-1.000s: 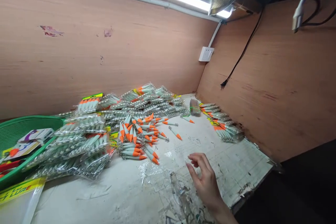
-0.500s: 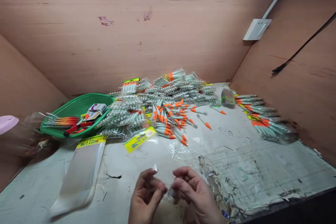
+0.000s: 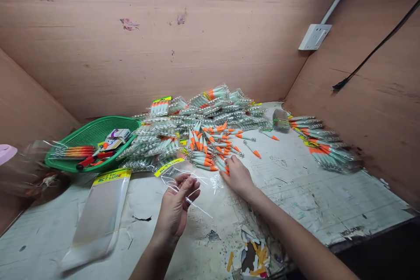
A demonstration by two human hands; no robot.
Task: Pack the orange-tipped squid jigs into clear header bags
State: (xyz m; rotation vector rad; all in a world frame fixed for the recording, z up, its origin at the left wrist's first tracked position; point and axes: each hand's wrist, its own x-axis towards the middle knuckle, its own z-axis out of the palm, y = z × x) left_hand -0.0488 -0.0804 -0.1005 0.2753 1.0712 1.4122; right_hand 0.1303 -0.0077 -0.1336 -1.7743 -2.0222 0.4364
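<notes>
My left hand [image 3: 177, 205] is closed on a clear plastic bag [image 3: 193, 177], whose bright edges curve around the fingers. The bag's yellow printed header [image 3: 169, 166] points away from me. My right hand [image 3: 239, 177] reaches forward to the front of a loose heap of fishing lures [image 3: 210, 140], pale with orange tips and metal hooks. Its fingers are bent around the tip end of one lure [image 3: 223, 165], partly hiding it.
Packed lures [image 3: 216, 111] are piled behind the loose ones, with more packs [image 3: 324, 144] at the right. A green basket [image 3: 59, 164] holds pliers and boxes. Flat bags [image 3: 98, 214] lie at the left. The table surface [image 3: 249, 262] is torn near the front.
My right hand has left the bag's mouth and moved forward to the lures. My left hand still has the bag, now lifted with its mouth spread.
</notes>
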